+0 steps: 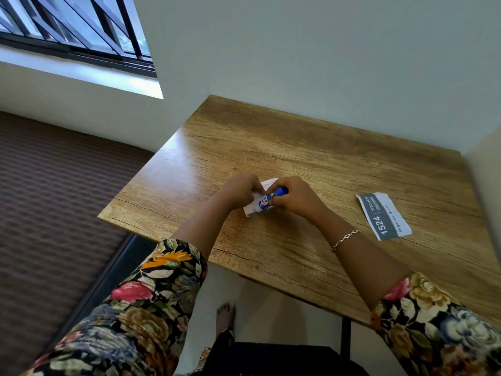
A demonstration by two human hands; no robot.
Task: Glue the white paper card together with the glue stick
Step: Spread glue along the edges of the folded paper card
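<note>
Before you stands a wooden table [284, 147]. On it lie the white paper card [250, 210] under your hands and, well right, a printed label slip [383, 216].

A wooden table [311, 147] with a strong grain stands in a corner, its far edge against a pale grey-green wall [298, 50]. A second wall [485, 158] closes the right side. At the upper left there is a window [67, 25] with dark bars, and daylight falls on the white sill [81, 74] below it. To the left of the table lies a brown ribbed surface [48, 199]. Under the table the floor [271, 316] is light, and a dark table leg [346, 337] shows.
</note>
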